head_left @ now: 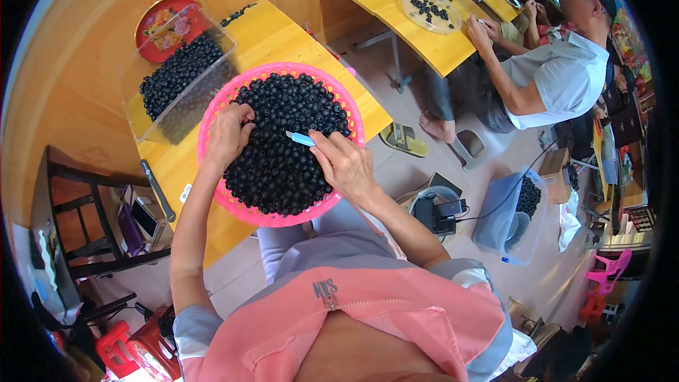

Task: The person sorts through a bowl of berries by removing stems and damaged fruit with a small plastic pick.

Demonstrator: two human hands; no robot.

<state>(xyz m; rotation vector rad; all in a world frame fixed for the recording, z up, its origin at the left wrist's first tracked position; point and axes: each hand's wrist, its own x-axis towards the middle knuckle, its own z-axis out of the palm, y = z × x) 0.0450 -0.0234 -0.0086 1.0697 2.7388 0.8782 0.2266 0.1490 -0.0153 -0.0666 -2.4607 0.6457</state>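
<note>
A pink plastic basket full of small black round beads rests on the edge of the yellow table in front of me. My right hand, over the basket's right side, grips a light blue craft knife. Its short blade points left above the beads. At the left rim is my left hand, with curled fingers close to the beads. Whatever lies between its fingertips is hidden or too small to name.
A clear plastic bin of black beads and a red floral tray stand at the far left. A black-handled tool lies on the table's left edge. Another person sits working at the right table. A bead-filled tub is on the floor.
</note>
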